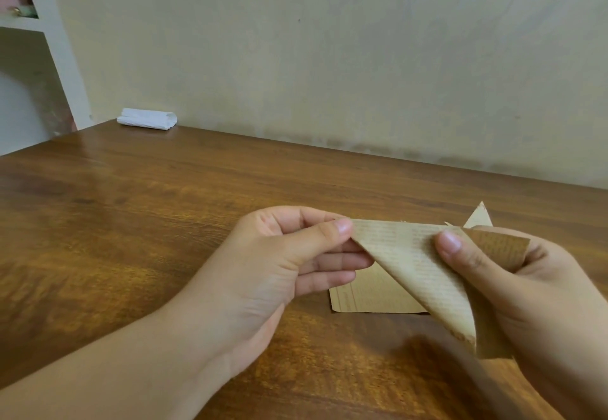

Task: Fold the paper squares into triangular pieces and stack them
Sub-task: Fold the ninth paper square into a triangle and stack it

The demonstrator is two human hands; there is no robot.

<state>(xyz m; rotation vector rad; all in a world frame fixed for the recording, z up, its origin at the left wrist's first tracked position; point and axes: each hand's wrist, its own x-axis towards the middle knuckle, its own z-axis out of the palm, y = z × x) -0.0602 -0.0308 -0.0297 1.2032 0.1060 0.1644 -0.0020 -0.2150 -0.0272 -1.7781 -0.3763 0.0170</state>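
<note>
Wood-grain brown surface against a plain cream wall; white shelf unit at far left, small folded white paper bundle at the far edge near it, untouched by me.

Progress, my read: mid-fold on one piece. Brown printed paper square is up off the surface between both my hands, already doubled along a diagonal into a rough triangle, crease not yet pressed flat. Under it, flat brown paper sheets lie on the surface: looks like the supply still to fold, count not readable. Behind my right hand a brown paper triangle tip pokes up, probably the finished stack; most of it is hidden, so I can't say how many are done. Left to do: sharpen this crease, stack it, fold the rest.

Left hand: forearm coming in from lower left, thumb and forefinger pinching the left corner of the paper, other fingers loosely curled beneath.

Right hand: thumb on top near the upper right corner, fingers wrapped behind, gripping the paper's right side with the lower point hanging down.
</note>
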